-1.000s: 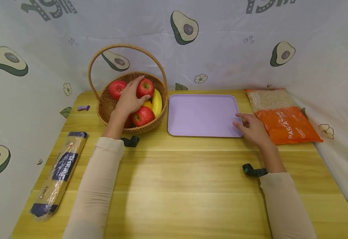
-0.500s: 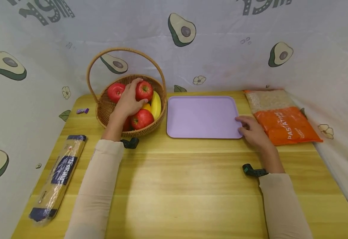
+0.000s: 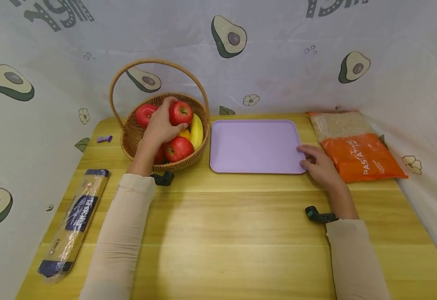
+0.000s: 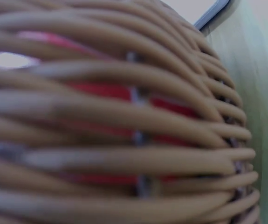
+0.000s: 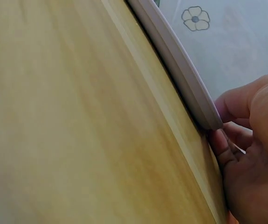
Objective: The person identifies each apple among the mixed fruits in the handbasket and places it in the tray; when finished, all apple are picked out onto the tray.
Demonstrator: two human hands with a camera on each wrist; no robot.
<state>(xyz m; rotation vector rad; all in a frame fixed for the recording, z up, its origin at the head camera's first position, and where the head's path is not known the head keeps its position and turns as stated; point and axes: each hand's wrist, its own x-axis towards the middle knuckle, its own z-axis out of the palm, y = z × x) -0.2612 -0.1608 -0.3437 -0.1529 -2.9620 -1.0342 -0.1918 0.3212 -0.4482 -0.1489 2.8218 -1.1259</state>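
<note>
In the head view my left hand (image 3: pixel 162 127) reaches into a wicker basket (image 3: pixel 182 163), its fingers and thumb curled round a red apple (image 3: pixel 181 113). Beside that apple lie a second red apple (image 3: pixel 146 115), another in front (image 3: pixel 179 149), a banana (image 3: pixel 196 132) and something orange-yellow (image 3: pixel 184 133), partly covered. The basket's weave (image 4: pixel 138 112) fills the left wrist view and hides the left hand there. At the right edge of a lilac tray (image 3: pixel 255 146), my right hand (image 3: pixel 320 166) pinches the rim; in the right wrist view its fingers meet the tray's corner (image 5: pixel 208 116).
An orange pasta bag (image 3: pixel 357 154) lies right of the tray, close to the right hand. A long spaghetti pack (image 3: pixel 76 221) is on the left of the wooden table (image 3: pixel 233 233). Near the basket sits a small purple wrapped sweet (image 3: pixel 104 138). The basket's tall handle (image 3: pixel 158 61) arches over the fruit.
My right hand's finger and thumb have drawn back a little from over the tray and closed on its right edge. The left hand stays at the apple, which has barely shifted.
</note>
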